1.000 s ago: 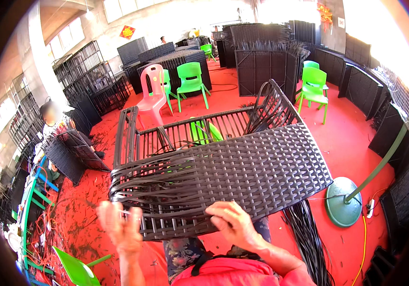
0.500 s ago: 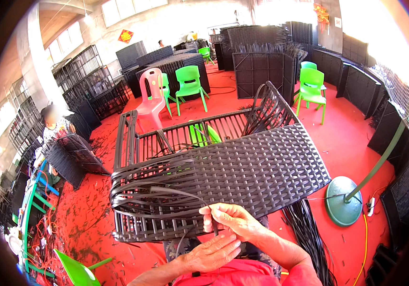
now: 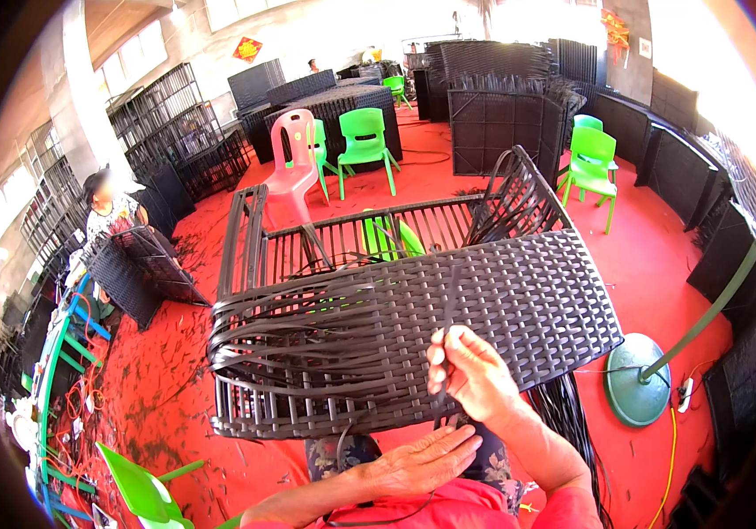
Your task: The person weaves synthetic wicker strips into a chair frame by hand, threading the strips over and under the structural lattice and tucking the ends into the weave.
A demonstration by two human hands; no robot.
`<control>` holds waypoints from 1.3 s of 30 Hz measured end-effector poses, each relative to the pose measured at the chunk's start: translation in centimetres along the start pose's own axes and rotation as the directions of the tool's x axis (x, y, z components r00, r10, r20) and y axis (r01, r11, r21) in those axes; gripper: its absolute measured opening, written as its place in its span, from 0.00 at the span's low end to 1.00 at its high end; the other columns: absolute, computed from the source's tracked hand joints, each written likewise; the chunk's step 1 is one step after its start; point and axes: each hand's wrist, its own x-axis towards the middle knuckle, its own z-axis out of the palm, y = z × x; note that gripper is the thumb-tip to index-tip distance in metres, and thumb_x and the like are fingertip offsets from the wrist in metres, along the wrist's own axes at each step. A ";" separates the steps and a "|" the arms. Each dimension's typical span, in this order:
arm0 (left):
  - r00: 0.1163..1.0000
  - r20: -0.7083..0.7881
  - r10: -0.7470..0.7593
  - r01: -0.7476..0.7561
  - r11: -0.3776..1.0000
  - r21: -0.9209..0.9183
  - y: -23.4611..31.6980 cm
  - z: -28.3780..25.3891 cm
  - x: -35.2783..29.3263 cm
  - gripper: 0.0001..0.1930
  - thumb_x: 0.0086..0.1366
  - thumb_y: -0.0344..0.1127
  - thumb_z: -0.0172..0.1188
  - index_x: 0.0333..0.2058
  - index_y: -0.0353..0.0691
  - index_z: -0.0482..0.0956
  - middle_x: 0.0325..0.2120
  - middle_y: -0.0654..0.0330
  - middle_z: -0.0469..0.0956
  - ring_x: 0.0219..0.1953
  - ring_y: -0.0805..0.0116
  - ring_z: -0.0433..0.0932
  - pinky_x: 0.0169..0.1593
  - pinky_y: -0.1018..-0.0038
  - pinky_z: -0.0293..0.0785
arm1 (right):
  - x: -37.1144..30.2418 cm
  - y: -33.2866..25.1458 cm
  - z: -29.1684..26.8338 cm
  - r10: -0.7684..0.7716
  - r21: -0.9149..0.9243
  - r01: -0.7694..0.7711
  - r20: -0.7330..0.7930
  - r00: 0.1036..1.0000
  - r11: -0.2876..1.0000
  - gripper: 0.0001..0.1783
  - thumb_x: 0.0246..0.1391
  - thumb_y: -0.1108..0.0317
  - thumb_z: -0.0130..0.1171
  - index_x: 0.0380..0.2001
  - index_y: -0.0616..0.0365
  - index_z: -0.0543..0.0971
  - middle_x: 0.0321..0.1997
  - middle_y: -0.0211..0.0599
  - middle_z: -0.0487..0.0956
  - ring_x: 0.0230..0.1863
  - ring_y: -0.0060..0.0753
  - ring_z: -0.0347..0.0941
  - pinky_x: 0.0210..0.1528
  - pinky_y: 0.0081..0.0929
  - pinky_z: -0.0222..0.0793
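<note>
A half-woven furniture panel (image 3: 519, 309) of black plastic wicker lies before me on a slatted frame. Its right part is tightly woven, while loose strips (image 3: 298, 322) bunch over the left part. My right hand (image 3: 475, 375) is closed in a pinch on a dark wicker strip (image 3: 452, 295), which stands up over the weave and also runs down below the fingers. Close beneath it, my left hand (image 3: 422, 463) lies flat with its fingers stretched out, near the strip's lower part. Whether the left palm touches the strip is hidden.
Black strips (image 3: 572, 414) hang in a bundle at the panel's right. A round green stand base (image 3: 635, 388) is beyond them. Pink (image 3: 290, 181) and green chairs (image 3: 362, 141) stand behind the frame. Another person (image 3: 113, 212) works at far left beside a woven panel (image 3: 148, 269).
My right hand has moved up and to the right, away from my left hand. The strip in it, earlier trailing left over the loose strips, now points upward across the weave.
</note>
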 end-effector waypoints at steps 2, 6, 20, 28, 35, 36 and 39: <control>0.999 -0.016 -0.031 0.031 1.000 0.005 0.4 -0.2 0.3 0.22 0.61 0.36 0.53 0.56 0.42 0.72 0.59 0.56 0.68 0.64 0.58 0.64 0.67 0.61 0.59 | -0.1 -1.4 0.2 0.027 0.086 -0.024 -0.032 0.999 0.996 0.10 0.67 0.63 0.48 0.45 0.56 0.72 0.31 0.29 0.71 0.24 0.20 0.64 0.28 0.21 0.65; 0.980 -0.137 -0.141 0.159 0.979 0.126 0.1 -2.2 0.4 0.23 0.62 0.39 0.55 0.57 0.54 0.72 0.56 0.60 0.71 0.60 0.61 0.69 0.66 0.55 0.58 | -1.2 -6.3 -2.1 -0.109 -0.196 0.071 -0.188 0.976 0.978 0.11 0.65 0.59 0.51 0.43 0.55 0.73 0.22 0.23 0.65 0.20 0.15 0.55 0.22 0.14 0.53; 0.757 -0.249 -0.604 0.629 0.777 0.029 -4.0 -4.4 -4.0 0.18 0.46 0.31 0.71 0.40 0.44 0.81 0.37 0.64 0.75 0.39 0.62 0.74 0.42 0.67 0.66 | -7.3 -12.0 -6.9 -0.272 -0.979 -0.145 -0.179 0.946 0.140 0.03 0.60 0.72 0.55 0.34 0.60 0.77 0.25 0.26 0.75 0.22 0.12 0.65 0.24 0.13 0.61; 0.747 -0.201 -0.634 0.656 0.752 0.066 -3.6 -4.1 -4.0 0.15 0.49 0.35 0.70 0.38 0.44 0.81 0.45 0.58 0.74 0.50 0.53 0.71 0.51 0.59 0.64 | -3.9 -6.0 0.1 0.017 -0.998 0.040 0.041 0.999 0.043 0.05 0.54 0.72 0.62 0.27 0.63 0.78 0.20 0.35 0.77 0.21 0.20 0.72 0.23 0.21 0.64; 0.774 -0.058 -0.631 0.633 0.768 0.096 -4.7 -4.2 -3.7 0.12 0.54 0.36 0.67 0.37 0.41 0.81 0.64 0.48 0.59 0.68 0.42 0.49 0.67 0.41 0.40 | -1.6 -5.1 2.0 0.075 -0.998 0.042 0.046 0.996 0.054 0.09 0.50 0.73 0.62 0.21 0.63 0.73 0.16 0.37 0.75 0.17 0.27 0.72 0.21 0.26 0.64; 0.761 0.011 -0.649 0.648 0.760 0.046 -5.0 -4.3 -3.5 0.11 0.55 0.34 0.66 0.37 0.40 0.80 0.65 0.48 0.58 0.68 0.42 0.48 0.67 0.41 0.40 | -1.3 -5.1 2.0 0.059 -0.996 0.086 0.088 0.994 0.038 0.09 0.50 0.73 0.62 0.21 0.63 0.72 0.16 0.38 0.75 0.17 0.30 0.72 0.21 0.28 0.65; 0.737 0.085 -0.670 0.674 0.738 -0.035 -5.3 -4.5 -3.3 0.09 0.55 0.31 0.64 0.36 0.39 0.81 0.66 0.48 0.54 0.69 0.41 0.46 0.68 0.41 0.39 | -0.6 -5.0 2.1 0.048 -0.995 0.094 0.095 0.994 0.019 0.10 0.48 0.72 0.62 0.20 0.62 0.72 0.16 0.41 0.75 0.18 0.39 0.74 0.22 0.32 0.66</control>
